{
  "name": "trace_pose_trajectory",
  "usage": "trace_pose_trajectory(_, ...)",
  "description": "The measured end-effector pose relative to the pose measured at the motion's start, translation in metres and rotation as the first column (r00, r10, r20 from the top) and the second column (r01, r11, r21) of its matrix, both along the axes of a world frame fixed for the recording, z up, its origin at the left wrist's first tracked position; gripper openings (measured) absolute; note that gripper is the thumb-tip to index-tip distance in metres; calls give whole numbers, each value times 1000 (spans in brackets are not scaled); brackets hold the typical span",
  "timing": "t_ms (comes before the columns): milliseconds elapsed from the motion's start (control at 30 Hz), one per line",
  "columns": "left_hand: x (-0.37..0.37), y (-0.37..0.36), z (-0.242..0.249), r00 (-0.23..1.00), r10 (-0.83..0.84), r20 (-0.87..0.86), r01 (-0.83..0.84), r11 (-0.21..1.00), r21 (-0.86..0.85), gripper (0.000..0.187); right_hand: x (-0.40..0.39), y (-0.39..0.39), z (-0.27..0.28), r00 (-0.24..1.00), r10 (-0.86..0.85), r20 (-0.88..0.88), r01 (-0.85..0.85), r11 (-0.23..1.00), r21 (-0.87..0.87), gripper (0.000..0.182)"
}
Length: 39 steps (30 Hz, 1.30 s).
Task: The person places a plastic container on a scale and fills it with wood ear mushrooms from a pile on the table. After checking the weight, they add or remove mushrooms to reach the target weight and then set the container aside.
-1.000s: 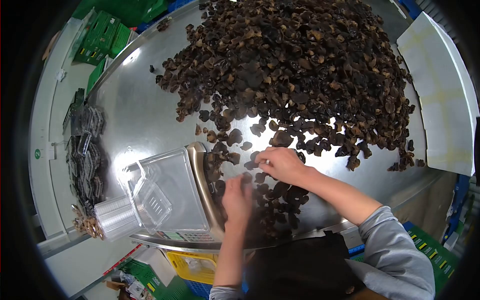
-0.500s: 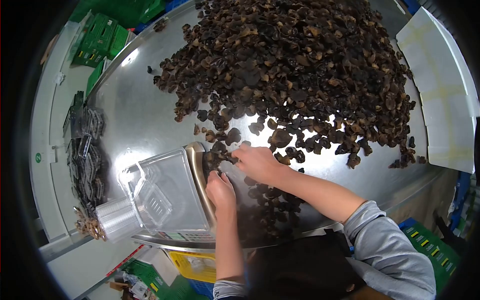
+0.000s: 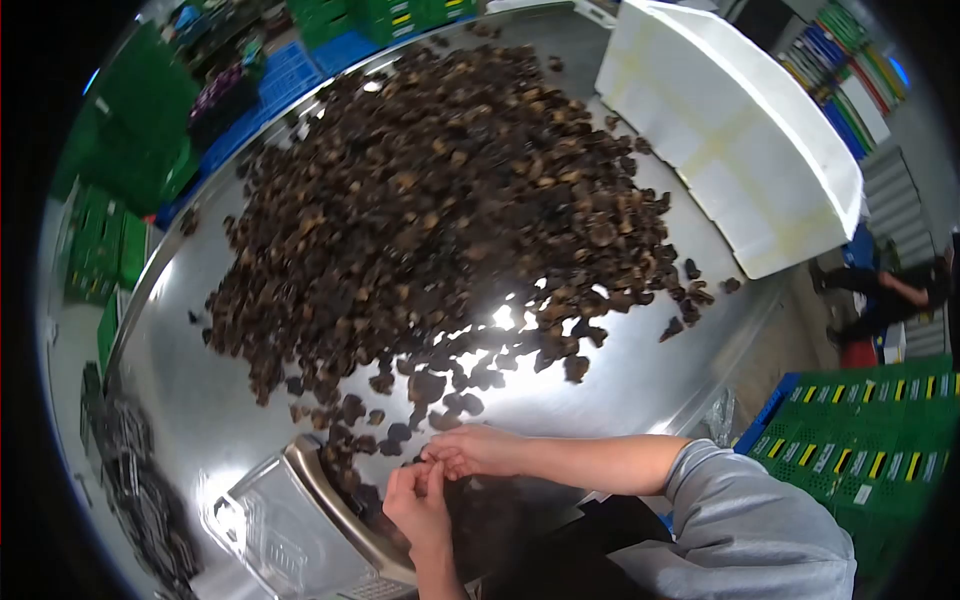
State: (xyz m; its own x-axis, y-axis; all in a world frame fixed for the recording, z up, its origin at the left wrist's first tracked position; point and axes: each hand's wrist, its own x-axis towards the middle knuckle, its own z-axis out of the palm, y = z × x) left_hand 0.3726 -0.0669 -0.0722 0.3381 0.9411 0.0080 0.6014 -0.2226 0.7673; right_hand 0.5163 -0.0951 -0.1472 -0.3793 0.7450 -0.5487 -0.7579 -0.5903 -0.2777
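Food packing workshop, steel sorting table (image 3: 640,385), stacked green crates (image 3: 880,450), foam box (image 3: 740,140)

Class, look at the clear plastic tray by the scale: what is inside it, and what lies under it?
The tray looks empty: no mushrooms show inside. Under it lies the scale platform, seen through the plastic. The left hand hides the scale's near end.

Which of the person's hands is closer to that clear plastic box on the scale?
The left. The left hand sits just right of the scale's edge, close to the clear plastic box. The right hand lies farther right and higher, among loose mushroom pieces.
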Motion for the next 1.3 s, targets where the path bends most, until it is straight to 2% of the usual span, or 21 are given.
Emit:
trace_pose_trajectory(167,38,3,10,942,-293,162,290,956,46,13,75,-17,31,998,-6,58,8,1000,-18,25)
trace_pose_trajectory(233,52,1,24,932,-296,210,301,954,9,16,134,-20,43,969,-201,144,158,952,263,22)
trace_pose_trajectory(267,54,2,25,929,-299,219,303,953,17,16,174,-23,64,841,-296,454,103,910,401,23)
trace_pose_trajectory(333,50,8,23,949,-232,215,271,946,-177,12,275,-24,105,727,-676,-118,630,589,506,32)
trace_pose_trajectory(367,49,13,24,948,-234,217,273,947,-170,12,317,-28,143,703,-537,-466,700,404,589,42)
trace_pose_trajectory(433,48,25,24,967,-236,91,245,964,-104,12,377,-57,190,517,-635,-574,743,0,669,56)
trace_pose_trajectory(467,49,35,20,962,-249,110,255,966,-45,14,388,-55,186,517,-633,-576,741,-6,671,56)
trace_pose_trajectory(533,61,55,23,969,-212,129,213,977,6,20,406,-40,164,215,-910,-356,792,-51,608,56)
trace_pose_trajectory(600,73,78,23,971,-211,113,207,977,49,30,370,0,127,259,-923,284,490,380,785,52)
trace_pose_trajectory(633,82,88,28,971,-208,119,202,978,57,37,329,22,133,257,-843,474,503,535,679,41)
trace_pose_trajectory(667,88,100,26,970,-230,77,217,966,144,39,313,39,118,302,-752,586,363,659,659,41)
trace_pose_trajectory(700,93,113,21,967,-252,32,238,945,224,40,296,61,113,214,-626,750,162,780,605,46)
trace_pose_trajectory(767,102,134,18,966,-257,24,252,959,127,50,278,99,113,-31,-611,791,-177,782,597,44)
trace_pose_trajectory(833,113,151,9,966,-232,117,219,969,111,61,278,147,117,-29,-685,728,-245,711,659,44)
trace_pose_trajectory(867,115,159,0,963,-232,139,226,972,60,73,282,172,114,-55,-621,782,-222,771,596,43)
trace_pose_trajectory(967,123,163,-11,955,-131,268,171,976,-132,80,270,228,55,-451,-614,648,-399,788,470,62)
trace_pose_trajectory(1033,117,160,-34,930,-56,364,157,955,-251,81,231,219,63,-237,-393,889,-493,837,239,74)
trace_pose_trajectory(1167,84,148,-53,806,87,586,139,934,-330,70,160,165,28,87,-422,902,-661,653,369,86)
trace_pose_trajectory(1233,59,133,-56,754,181,631,125,904,-409,72,124,119,37,34,-493,870,-739,574,354,86)
trace_pose_trajectory(1267,40,128,-67,816,64,574,113,957,-266,71,108,97,36,32,-518,855,-790,510,339,83)
trace_pose_trajectory(1300,24,115,-62,854,51,517,130,942,-308,74,95,78,34,31,-546,837,-838,442,319,80)
